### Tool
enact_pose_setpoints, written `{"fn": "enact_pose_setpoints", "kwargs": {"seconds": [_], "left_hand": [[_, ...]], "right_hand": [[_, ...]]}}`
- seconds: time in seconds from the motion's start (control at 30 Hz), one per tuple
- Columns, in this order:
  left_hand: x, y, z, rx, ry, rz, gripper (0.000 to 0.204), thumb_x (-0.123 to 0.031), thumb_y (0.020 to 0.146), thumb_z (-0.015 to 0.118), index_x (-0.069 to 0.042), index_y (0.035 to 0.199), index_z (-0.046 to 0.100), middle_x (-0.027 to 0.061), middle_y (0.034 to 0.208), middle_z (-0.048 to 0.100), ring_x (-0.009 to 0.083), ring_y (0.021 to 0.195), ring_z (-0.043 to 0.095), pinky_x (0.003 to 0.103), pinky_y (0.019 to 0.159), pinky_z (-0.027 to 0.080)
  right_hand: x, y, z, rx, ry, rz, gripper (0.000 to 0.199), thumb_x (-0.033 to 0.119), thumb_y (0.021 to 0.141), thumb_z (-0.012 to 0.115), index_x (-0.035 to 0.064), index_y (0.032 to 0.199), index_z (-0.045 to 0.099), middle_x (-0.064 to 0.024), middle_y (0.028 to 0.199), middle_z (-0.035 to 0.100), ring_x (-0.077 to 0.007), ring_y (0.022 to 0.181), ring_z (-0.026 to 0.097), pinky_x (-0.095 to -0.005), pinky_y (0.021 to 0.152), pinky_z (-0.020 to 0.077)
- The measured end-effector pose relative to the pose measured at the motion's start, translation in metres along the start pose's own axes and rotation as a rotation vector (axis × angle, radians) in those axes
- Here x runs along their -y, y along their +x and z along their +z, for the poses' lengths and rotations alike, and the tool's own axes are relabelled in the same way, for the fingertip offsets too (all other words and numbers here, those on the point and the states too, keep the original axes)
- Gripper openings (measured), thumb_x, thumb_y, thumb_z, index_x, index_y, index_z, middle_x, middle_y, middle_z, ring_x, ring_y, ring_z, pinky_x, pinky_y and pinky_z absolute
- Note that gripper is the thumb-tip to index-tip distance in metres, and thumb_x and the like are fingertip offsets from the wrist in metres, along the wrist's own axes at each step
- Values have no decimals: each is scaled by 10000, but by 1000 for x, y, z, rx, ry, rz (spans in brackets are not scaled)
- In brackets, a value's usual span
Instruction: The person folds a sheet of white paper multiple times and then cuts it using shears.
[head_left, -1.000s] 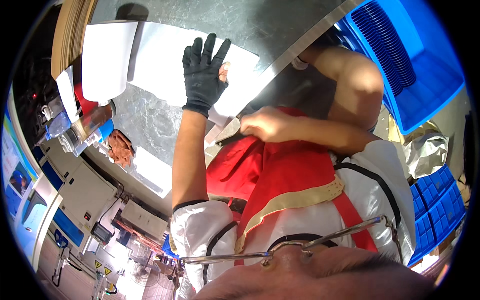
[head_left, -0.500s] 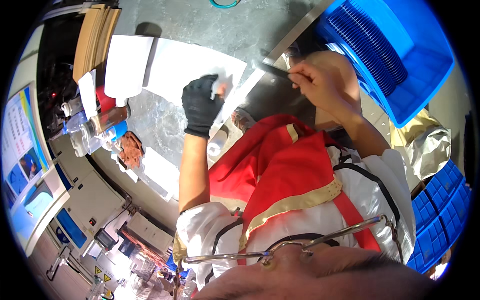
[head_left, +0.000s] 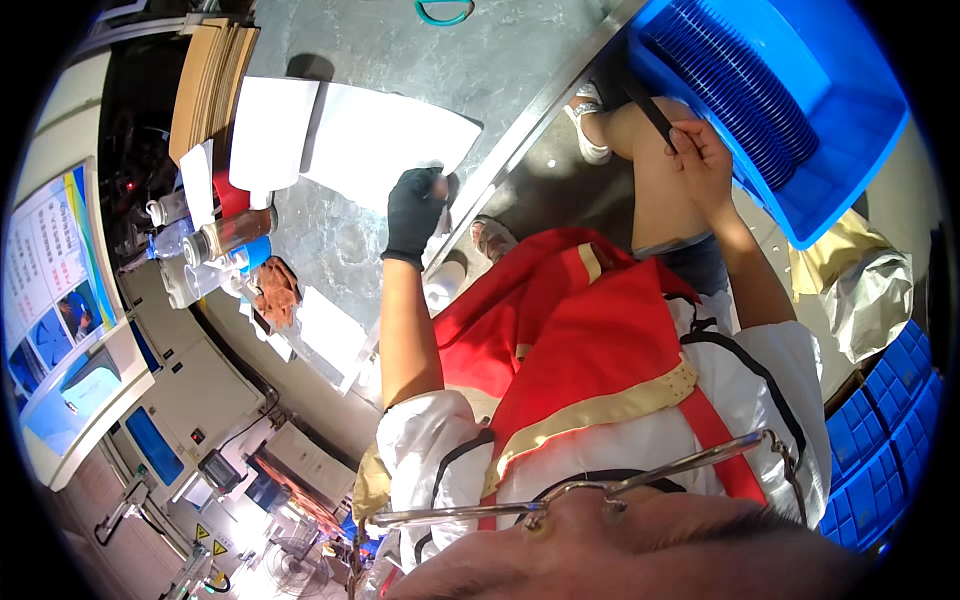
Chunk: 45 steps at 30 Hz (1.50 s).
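Observation:
My right hand is closed on one end of a thin, flat black strip. The strip points up and to the left, beside the blue bin. A dark glove with at least one bare fingertip covers my left hand. Its fingers are curled at the table's near edge, beside the lower right part of the white sheet; whatever they may hold is hidden. Many dark blue, thin upright pieces stand in a row inside the bin.
The grey table ends in a metal edge running diagonally. Bottles, a brown cloth or glove and stacked cardboard lie at its left. A teal ring-shaped thing is at the far side. Blue crates stand at lower right.
My right hand has moved right with the black strip, from the table edge to the bin's side. My left hand has shifted slightly right and nearer to me.

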<state>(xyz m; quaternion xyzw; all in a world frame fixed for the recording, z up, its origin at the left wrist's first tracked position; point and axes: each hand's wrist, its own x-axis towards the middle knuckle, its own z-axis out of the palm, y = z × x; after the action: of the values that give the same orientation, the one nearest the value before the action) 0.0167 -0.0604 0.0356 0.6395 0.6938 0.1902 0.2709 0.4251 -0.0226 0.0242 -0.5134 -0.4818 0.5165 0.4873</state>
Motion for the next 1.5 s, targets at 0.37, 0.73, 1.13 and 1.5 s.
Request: {"fn": "enact_pose_setpoints", "kwargs": {"seconds": [0.37, 0.73, 1.13, 1.5], "left_hand": [[21, 9, -15, 174, -305, -180, 211, -106, 885, 582, 22, 1034, 655, 52, 861, 673, 108, 800, 585, 268, 747, 477], [17, 10, -28, -86, 7, 1, 305, -52, 775, 677, -51, 1078, 635, 112, 995, 655, 220, 830, 637, 303, 755, 505], [52, 66, -59, 188, 465, -176, 563, -298, 647, 769, -25, 1105, 588, 182, 926, 665, 325, 890, 645, 396, 795, 497], [85, 43, -44, 34, -61, -190, 327, -135, 672, 696, 18, 958, 658, 176, 801, 678, 264, 712, 664, 337, 652, 507]], "right_hand": [[-6, 10, 1, -1, 13, -72, 99, 86, 929, 563, 19, 1001, 565, -31, 739, 598, -35, 575, 483, -167, 541, 404], [-8, 10, 1, 35, -7, -56, 119, 98, 929, 567, 25, 1023, 558, -28, 749, 596, -32, 583, 483, -164, 547, 400], [-7, 10, 4, 3, 24, -45, 116, 100, 921, 580, 31, 1014, 575, -25, 768, 595, -38, 603, 492, -173, 559, 416], [1, 9, 14, 90, 144, 53, 91, 63, 922, 562, 17, 999, 579, -17, 774, 596, -34, 628, 499, -180, 568, 414]]}}
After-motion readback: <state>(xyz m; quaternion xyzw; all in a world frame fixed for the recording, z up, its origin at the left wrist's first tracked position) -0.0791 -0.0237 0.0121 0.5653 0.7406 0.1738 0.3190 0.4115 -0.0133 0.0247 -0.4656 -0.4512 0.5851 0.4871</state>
